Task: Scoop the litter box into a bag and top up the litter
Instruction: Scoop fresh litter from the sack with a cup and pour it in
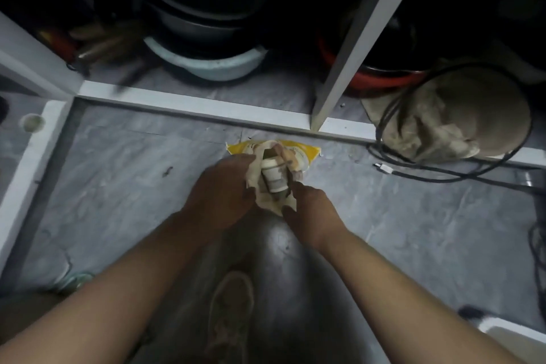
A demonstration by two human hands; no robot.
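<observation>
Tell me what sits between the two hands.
In the head view, a crumpled beige bag is held open between the left hand and right hand, with a white cylindrical container inside; a yellow packet lies just beyond.

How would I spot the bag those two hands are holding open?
Find the white cabinet frame crossing the grey floor. Just below its middle, the left hand and right hand spread the mouth of a bag. It is the only bright yellow thing there, with a pale cup-like container inside.
</observation>
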